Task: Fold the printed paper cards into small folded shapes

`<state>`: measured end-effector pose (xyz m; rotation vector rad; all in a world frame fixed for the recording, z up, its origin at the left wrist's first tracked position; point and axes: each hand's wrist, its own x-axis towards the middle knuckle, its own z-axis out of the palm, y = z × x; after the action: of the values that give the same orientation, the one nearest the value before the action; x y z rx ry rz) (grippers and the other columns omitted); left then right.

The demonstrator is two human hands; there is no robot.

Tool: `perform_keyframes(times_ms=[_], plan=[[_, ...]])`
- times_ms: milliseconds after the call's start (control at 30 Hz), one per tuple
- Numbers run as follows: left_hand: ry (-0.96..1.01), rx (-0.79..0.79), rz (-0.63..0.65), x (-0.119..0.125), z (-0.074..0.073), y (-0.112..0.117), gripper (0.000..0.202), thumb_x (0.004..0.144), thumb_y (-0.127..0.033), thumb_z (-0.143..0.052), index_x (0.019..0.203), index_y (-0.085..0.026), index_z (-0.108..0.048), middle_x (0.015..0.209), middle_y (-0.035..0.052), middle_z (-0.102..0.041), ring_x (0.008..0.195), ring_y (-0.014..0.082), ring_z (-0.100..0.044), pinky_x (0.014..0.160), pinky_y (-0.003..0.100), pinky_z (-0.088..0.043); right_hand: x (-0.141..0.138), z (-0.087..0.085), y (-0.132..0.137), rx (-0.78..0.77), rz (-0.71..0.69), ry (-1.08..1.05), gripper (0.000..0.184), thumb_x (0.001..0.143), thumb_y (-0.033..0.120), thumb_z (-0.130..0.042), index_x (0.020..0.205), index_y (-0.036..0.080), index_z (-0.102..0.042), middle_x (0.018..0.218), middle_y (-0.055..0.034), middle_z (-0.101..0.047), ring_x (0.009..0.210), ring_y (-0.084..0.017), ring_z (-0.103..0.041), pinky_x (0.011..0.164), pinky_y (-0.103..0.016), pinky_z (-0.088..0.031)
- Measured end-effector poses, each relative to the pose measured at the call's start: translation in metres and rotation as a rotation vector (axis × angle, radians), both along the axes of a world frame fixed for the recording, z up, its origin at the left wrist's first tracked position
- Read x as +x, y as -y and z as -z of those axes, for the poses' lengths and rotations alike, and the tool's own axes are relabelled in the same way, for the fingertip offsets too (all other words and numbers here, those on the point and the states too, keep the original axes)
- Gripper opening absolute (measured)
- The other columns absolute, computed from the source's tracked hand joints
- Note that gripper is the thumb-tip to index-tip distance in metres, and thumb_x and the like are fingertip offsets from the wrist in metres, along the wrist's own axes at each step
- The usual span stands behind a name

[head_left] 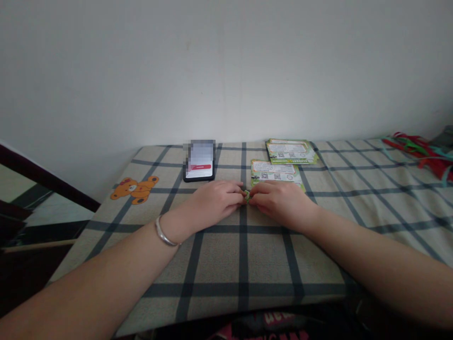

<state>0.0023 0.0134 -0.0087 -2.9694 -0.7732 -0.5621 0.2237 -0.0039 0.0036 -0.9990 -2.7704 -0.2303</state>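
Observation:
My left hand [212, 200] and my right hand [279, 200] rest side by side on a checked cloth [244, 255], fingertips meeting. Both pinch a tiny green folded piece of paper [247, 195] between them; most of it is hidden by the fingers. A silver bangle [163, 233] circles my left wrist. Just beyond my right hand lies a green printed card [274, 172], and a second stack of similar cards [290, 151] lies further back.
A black phone [199, 161] with a lit screen lies behind my left hand. An orange bear print [134, 189] marks the cloth's left side. Red and green ribbons [424, 151] lie at the far right. A white wall [226, 71] stands behind; the surface drops off at left.

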Motion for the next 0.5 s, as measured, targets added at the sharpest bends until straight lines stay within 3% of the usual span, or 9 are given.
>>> perform_keyframes(times_ms=[167, 300, 500], plan=[[-0.003, 0.089, 0.037, 0.000, -0.002, 0.001, 0.018, 0.089, -0.015, -0.054, 0.098, -0.018, -0.069, 0.106, 0.0059, -0.070, 0.107, 0.0202, -0.062, 0.094, 0.036, -0.052, -0.001, -0.003, 0.001, 0.048, -0.017, 0.062, 0.013, 0.088, 0.016, -0.055, 0.087, 0.019, -0.067, 0.091, -0.0042, -0.068, 0.079, -0.017, -0.061, 0.063, -0.027, -0.043], [-0.035, 0.171, 0.079, 0.000, -0.002, 0.002, 0.018, 0.091, -0.017, -0.052, 0.099, -0.018, -0.069, 0.105, 0.0062, -0.071, 0.106, 0.0214, -0.063, 0.093, 0.038, -0.052, 0.003, -0.001, -0.007, -0.058, -0.015, -0.050, 0.016, 0.086, 0.016, -0.056, 0.090, 0.022, -0.070, 0.093, -0.0022, -0.069, 0.082, -0.017, -0.062, 0.067, -0.027, -0.045], [-0.060, 0.144, 0.053, -0.002, -0.002, 0.001, 0.019, 0.090, -0.017, -0.053, 0.100, -0.021, -0.069, 0.104, 0.0042, -0.070, 0.107, 0.0219, -0.061, 0.092, 0.040, -0.051, 0.013, 0.003, -0.018, -0.182, -0.077, -0.189, 0.019, 0.081, 0.014, -0.058, 0.090, 0.024, -0.072, 0.089, -0.0005, -0.070, 0.082, -0.016, -0.063, 0.073, -0.029, -0.047]])
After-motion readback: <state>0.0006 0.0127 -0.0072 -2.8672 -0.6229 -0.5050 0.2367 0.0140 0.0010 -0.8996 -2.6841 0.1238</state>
